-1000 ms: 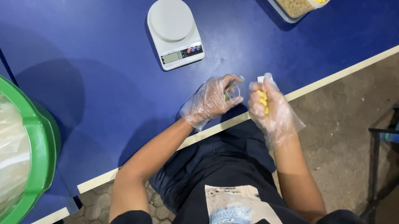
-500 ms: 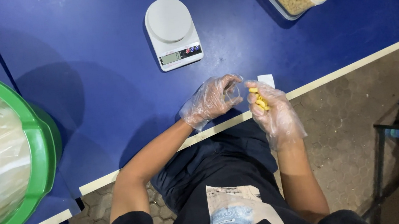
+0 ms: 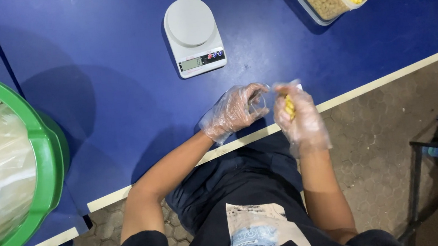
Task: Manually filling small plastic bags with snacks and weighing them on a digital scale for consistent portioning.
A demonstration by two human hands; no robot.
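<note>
The yellow snack pieces (image 3: 289,107) sat cupped in the gloved right hand (image 3: 298,115), just beside the left hand (image 3: 235,109) pinching a small clear bag (image 3: 258,101), whose mouth wanted holding wide beneath them.

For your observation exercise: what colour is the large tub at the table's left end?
Green tub, seen in the head view.

Thin, crinkled clear plastic gloves cover the left hand (image 3: 234,110) and right hand (image 3: 300,117); the blue table (image 3: 115,69) looks smooth and matt; the scale (image 3: 193,36) is glossy white plastic.
</note>
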